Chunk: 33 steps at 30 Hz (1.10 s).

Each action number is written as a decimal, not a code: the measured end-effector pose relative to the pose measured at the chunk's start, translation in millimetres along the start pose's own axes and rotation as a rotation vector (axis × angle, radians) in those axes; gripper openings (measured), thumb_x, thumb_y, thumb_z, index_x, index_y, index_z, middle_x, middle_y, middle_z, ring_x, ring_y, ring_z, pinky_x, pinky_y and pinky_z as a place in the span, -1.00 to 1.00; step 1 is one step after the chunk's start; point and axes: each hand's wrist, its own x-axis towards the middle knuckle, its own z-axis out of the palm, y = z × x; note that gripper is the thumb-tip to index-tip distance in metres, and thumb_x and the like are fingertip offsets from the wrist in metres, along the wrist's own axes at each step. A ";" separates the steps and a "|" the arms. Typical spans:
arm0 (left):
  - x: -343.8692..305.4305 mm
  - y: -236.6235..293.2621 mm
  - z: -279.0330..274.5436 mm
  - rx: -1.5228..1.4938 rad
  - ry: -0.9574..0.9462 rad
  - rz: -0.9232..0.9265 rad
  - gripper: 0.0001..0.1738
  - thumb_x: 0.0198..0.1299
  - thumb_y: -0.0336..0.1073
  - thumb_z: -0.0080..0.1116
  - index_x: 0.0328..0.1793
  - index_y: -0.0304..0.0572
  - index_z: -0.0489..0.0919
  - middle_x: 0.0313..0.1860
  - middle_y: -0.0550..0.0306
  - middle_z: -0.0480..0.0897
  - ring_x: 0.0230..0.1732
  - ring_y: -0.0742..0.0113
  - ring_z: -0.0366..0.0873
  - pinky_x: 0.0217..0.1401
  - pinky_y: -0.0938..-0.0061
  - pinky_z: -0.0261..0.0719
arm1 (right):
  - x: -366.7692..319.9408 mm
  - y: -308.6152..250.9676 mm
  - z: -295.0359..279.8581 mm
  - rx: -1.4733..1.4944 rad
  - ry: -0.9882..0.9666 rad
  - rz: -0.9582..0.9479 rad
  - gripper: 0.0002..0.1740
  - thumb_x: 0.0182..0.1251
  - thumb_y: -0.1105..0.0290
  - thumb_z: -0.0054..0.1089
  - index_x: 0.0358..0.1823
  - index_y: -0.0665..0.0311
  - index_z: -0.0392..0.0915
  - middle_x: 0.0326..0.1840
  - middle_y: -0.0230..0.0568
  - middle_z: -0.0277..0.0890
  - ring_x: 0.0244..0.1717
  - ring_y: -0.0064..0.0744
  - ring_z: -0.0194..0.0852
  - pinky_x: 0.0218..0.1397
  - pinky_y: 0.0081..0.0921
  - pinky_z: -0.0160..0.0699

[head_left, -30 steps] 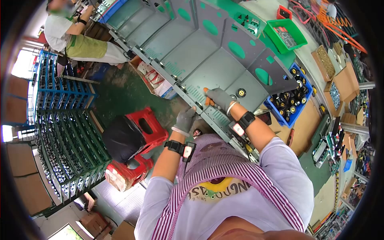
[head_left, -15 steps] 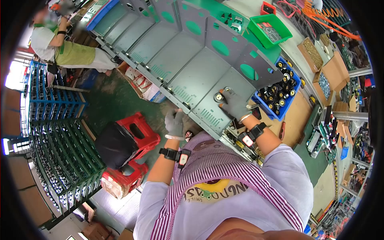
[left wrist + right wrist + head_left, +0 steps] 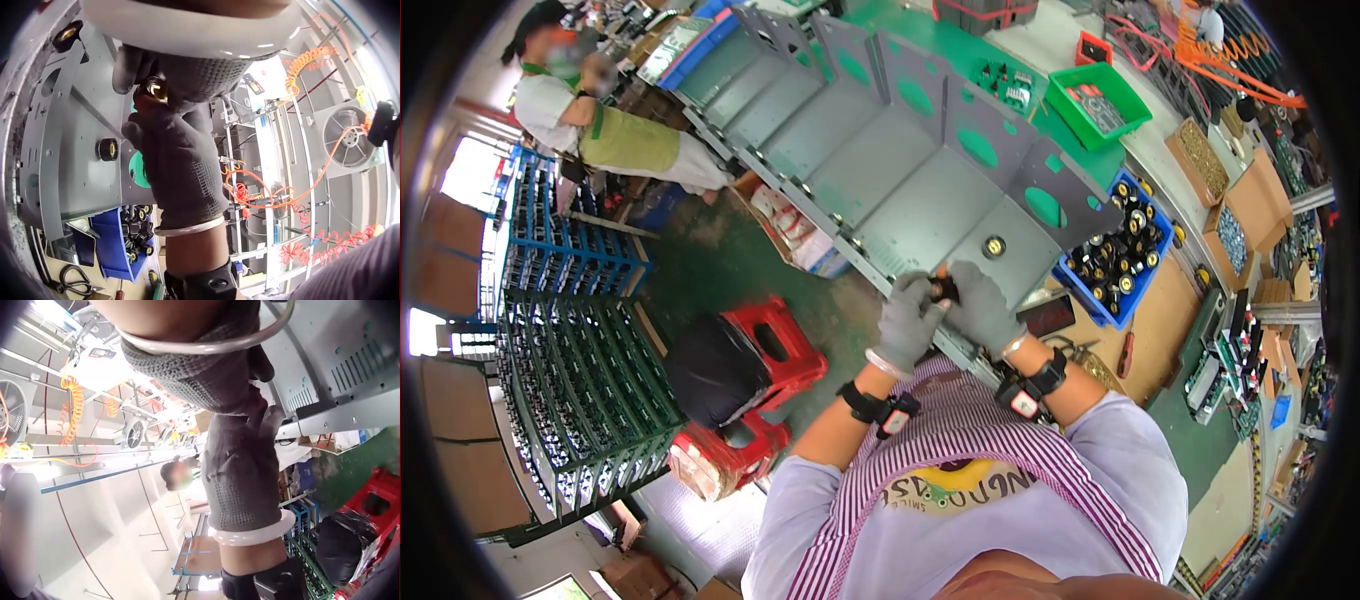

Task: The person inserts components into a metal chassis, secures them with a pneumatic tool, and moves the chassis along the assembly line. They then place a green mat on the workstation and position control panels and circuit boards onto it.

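Note:
Two grey-gloved hands meet over the near edge of a long grey metal panel [image 3: 900,215]. Between them is a small black round part [image 3: 943,289] with a brassy centre, seen closer as the round part [image 3: 156,91] in the left wrist view. The left hand [image 3: 908,325] pinches it from one side and the right hand [image 3: 983,310] from the other; the fingers partly hide it. A second black wheel-like part [image 3: 994,246] lies on the panel beyond the right hand, and shows as the wheel-like part [image 3: 107,149] in the left wrist view.
A blue bin [image 3: 1122,312] of black round parts stands right of the panel, near a phone-like dark object [image 3: 1048,315] and a red-handled tool [image 3: 1127,352]. A green bin [image 3: 1142,108] is farther back. Red stools [image 3: 802,350] stand left; another person [image 3: 615,135] is far left.
The right hand has come back from the round parts on the panel, one of which is now between the hands. The left hand has moved right and up to meet it.

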 end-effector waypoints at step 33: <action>-31.9 -38.6 -26.3 -1.526 -0.370 -0.456 -0.60 0.29 -0.23 -0.20 0.12 -0.40 0.32 -0.06 -0.02 0.51 -0.20 0.31 0.52 -0.18 0.51 0.52 | -1.9 -19.4 -7.4 0.054 -0.137 -0.281 -0.62 -0.03 0.30 0.05 -0.11 0.21 0.46 -0.30 -0.14 0.44 -0.30 -0.11 0.47 -0.22 -0.28 0.46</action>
